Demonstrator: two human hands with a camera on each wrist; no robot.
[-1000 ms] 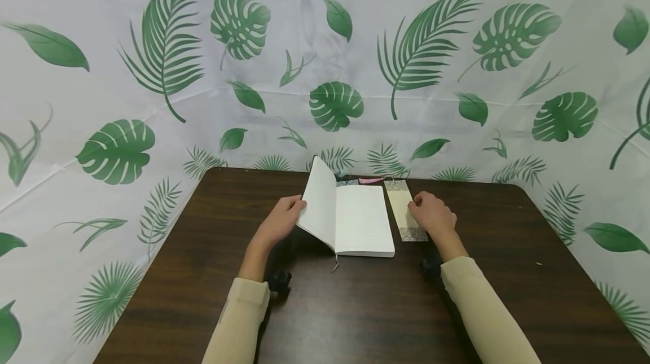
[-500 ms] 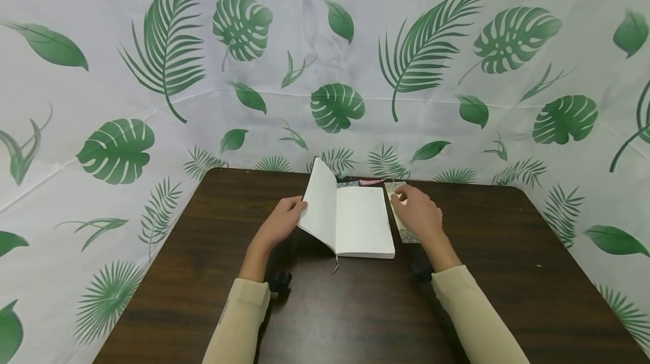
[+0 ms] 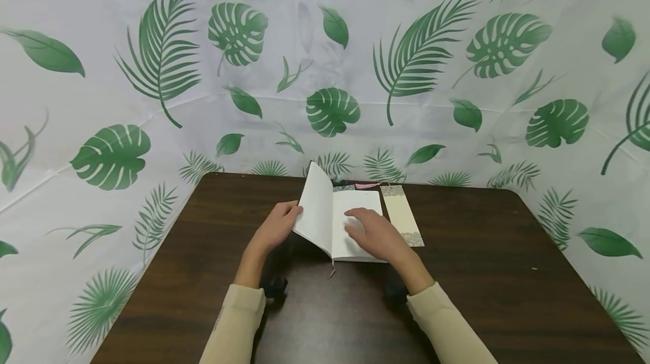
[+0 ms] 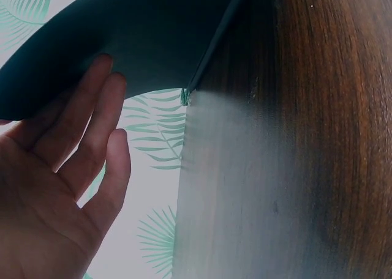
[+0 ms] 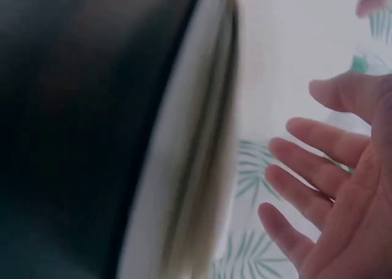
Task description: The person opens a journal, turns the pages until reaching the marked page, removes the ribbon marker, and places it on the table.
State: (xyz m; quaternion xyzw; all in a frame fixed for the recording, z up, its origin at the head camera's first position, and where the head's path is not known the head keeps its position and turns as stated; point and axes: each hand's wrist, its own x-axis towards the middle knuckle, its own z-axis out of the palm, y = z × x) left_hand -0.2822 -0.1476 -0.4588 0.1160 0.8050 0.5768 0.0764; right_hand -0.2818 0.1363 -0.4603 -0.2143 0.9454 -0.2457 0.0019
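An open notebook [image 3: 345, 245] with blank-looking lined pages and a dark cover [image 4: 153, 40] lies on the brown table. Its left side is lifted and tilted. My left hand [image 3: 276, 226] pinches that raised side, thumb in front and fingers behind the cover. Over the right-hand page hovers my right hand [image 3: 380, 234], its fingers spread and holding nothing; whether it touches the paper I cannot tell. To the right of the notebook a cream bookmark [image 3: 402, 214] with patterned ends lies flat. In the right wrist view the right hand [image 5: 343, 175] is beside the page edges.
Behind the notebook sit a pink tassel [image 3: 367, 186] and a bluish patterned piece [image 3: 344, 188], partly hidden. A thin ribbon [image 3: 332, 271] hangs from the notebook's spine. A leaf-printed cloth [image 3: 284, 110] rises behind the table [image 3: 508, 285].
My right hand has moved left from the cream bookmark to above the right-hand page, and its fingers have spread. The left hand keeps its hold on the raised side.
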